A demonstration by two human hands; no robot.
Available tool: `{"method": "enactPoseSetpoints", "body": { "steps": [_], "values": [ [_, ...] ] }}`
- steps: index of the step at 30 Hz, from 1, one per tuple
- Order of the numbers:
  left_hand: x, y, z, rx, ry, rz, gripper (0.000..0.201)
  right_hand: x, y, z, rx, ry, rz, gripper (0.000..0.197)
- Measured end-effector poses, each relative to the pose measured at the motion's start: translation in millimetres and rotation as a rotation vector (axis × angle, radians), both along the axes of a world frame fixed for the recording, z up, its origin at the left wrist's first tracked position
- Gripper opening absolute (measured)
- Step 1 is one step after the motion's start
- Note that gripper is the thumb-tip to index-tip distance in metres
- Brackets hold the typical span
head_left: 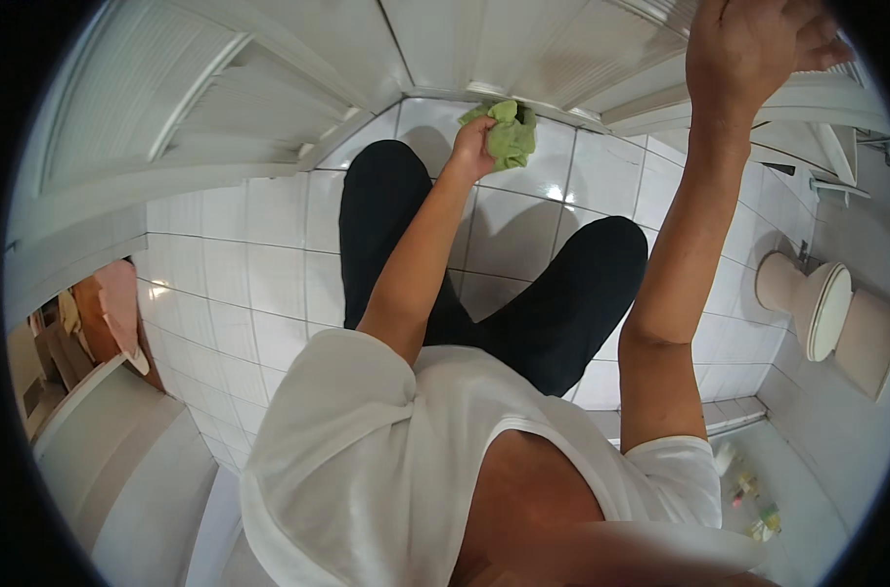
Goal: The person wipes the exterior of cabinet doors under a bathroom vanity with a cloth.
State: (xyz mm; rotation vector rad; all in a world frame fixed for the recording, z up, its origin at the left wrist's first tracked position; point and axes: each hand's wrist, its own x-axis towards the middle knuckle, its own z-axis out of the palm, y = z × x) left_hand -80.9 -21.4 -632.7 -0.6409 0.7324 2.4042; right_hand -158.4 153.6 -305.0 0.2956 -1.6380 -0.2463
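Note:
My left hand (pixel 473 147) is closed around a crumpled green cloth (pixel 510 135). It presses the cloth to the white tiled floor (pixel 515 223), at the foot of a white panelled door or cabinet front (pixel 484 49). Raised at the upper right is my right hand (pixel 753 49), with its fingers stretched out and partly apart. Nothing shows in it. It is close in front of the white panels, and whether it touches them I cannot tell.
My knees in dark trousers (pixel 386 205) are bent on either side of the left forearm. A toilet (pixel 824 308) stands at the right. Pink and brown items (pixel 117 303) are at the far left, beside a pale curved surface (pixel 137 450). Small bottles (pixel 758 509) are at the lower right.

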Motion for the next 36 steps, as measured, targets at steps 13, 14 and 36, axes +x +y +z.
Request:
{"method": "enactPoseSetpoints", "body": {
  "steps": [13, 14, 36],
  "values": [
    [32, -101, 211, -0.002, 0.513, -0.069, 0.035, 129, -69, -155, -1.24, -0.862, 0.652, 0.059],
    [35, -104, 227, -0.024, 0.532, -0.062, 0.035, 147, -86, -184, -1.609, -1.125, 0.641, 0.069],
    [23, -299, 610, -2.41, 1.514, 0.538, 0.039, 36, -305, 57, -0.612, -0.384, 0.999, 0.051]
  ]
}}
